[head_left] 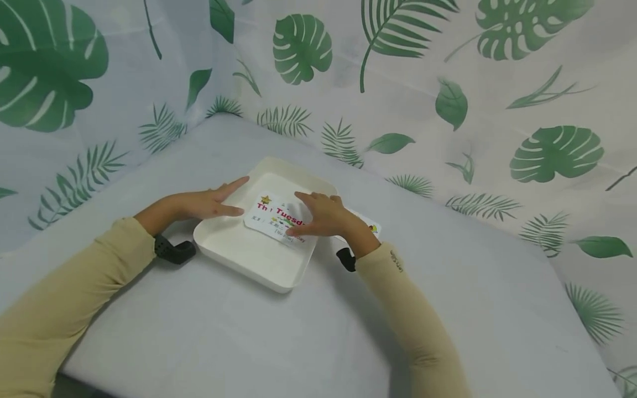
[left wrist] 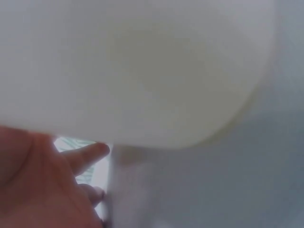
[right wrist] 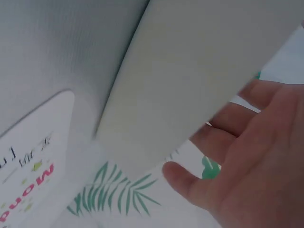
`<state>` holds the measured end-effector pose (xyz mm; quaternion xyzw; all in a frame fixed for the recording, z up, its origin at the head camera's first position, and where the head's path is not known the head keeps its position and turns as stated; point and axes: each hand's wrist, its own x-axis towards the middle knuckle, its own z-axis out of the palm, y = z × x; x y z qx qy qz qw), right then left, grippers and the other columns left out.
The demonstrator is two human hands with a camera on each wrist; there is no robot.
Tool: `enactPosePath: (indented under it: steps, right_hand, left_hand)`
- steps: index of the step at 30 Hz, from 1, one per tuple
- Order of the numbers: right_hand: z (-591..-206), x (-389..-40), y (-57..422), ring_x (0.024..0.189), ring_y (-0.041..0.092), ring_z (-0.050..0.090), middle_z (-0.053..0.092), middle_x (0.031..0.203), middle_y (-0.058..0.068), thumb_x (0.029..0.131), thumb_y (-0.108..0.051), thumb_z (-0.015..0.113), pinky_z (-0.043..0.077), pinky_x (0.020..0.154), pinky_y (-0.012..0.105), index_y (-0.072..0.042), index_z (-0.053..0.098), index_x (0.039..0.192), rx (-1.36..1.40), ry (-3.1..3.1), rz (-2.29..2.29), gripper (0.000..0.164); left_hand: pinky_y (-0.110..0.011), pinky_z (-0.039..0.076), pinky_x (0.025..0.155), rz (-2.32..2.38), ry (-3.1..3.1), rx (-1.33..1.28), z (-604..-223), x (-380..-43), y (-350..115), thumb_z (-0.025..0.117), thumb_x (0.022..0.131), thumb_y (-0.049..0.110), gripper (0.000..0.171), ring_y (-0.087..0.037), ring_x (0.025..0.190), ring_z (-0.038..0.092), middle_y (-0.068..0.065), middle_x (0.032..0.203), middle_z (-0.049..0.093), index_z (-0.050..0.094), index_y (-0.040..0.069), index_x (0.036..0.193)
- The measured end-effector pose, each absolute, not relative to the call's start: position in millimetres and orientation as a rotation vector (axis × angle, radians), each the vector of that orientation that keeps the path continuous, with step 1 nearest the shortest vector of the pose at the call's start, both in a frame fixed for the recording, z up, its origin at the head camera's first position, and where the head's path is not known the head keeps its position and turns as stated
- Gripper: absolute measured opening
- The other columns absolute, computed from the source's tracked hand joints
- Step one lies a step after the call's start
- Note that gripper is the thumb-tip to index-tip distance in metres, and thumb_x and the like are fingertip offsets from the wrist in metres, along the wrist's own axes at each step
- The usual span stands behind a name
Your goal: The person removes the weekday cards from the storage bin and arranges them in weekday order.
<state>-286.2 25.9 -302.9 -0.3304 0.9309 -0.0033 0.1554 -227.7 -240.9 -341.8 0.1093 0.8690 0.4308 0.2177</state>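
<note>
A shallow white tray (head_left: 234, 243) lies on the table with overlapping white word cards (head_left: 266, 218) inside; the top one reads "Tuesday" in red. At the tray's left rim is my left hand (head_left: 201, 204), thumb and forefinger spread, with nothing gripped. My right hand (head_left: 325, 215) reaches over the right rim above the cards, its fingers parted and loosely bent; whether they touch a card cannot be told. Outside the tray, partly behind the right wrist, lies another card (head_left: 368, 222). In the right wrist view that card (right wrist: 38, 147) shows pink letters, "Mond", reversed.
A pale cloth covers the table (head_left: 249, 342). Behind it hangs a white curtain (head_left: 343, 99) printed with green leaves. Black wrist-worn devices (head_left: 174, 251) sit under both wrists, close to the tray's sides.
</note>
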Motion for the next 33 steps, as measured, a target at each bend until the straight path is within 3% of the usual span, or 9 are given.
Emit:
enactPosePath:
  steps: [8, 17, 33]
  right_hand:
    - [-311.3, -280.8, 20.1, 0.135, 0.026, 0.030, 0.033, 0.147, 0.008, 0.063, -0.068, 0.067, 0.013, 0.109, 0.053, -0.018, 0.012, 0.148, -0.886, 2.615, 0.140, 0.113]
    - [-308.8, -282.9, 19.3, 0.132, 0.027, 0.033, 0.034, 0.144, 0.010, 0.071, -0.058, 0.067, 0.016, 0.109, 0.050, -0.021, 0.012, 0.148, -0.905, 2.616, 0.156, 0.101]
    - [-303.1, -286.6, 14.9, 0.130, 0.027, 0.032, 0.030, 0.146, 0.008, 0.073, -0.050, 0.069, 0.020, 0.107, 0.049, -0.024, 0.015, 0.147, -0.999, 2.629, 0.010, 0.095]
  left_hand:
    - [-0.065, -0.010, 0.103, 1.163, 2.415, 0.300, -342.6, -227.1, -240.9, 0.050, 0.091, 0.041, 0.084, -0.038, 0.137, -0.019, -0.010, 0.153, -0.016, -0.012, 0.030, 0.146]
    - [-0.065, -0.010, 0.103, 1.169, 2.415, 0.280, -340.7, -230.5, -239.1, 0.051, 0.091, 0.041, 0.083, -0.038, 0.137, -0.020, -0.009, 0.153, -0.017, -0.011, 0.031, 0.146]
    - [-0.065, -0.011, 0.103, 1.149, 2.431, 0.280, -339.1, -228.7, -243.5, 0.050, 0.092, 0.041, 0.083, -0.040, 0.136, -0.020, -0.009, 0.153, -0.017, -0.012, 0.030, 0.146]
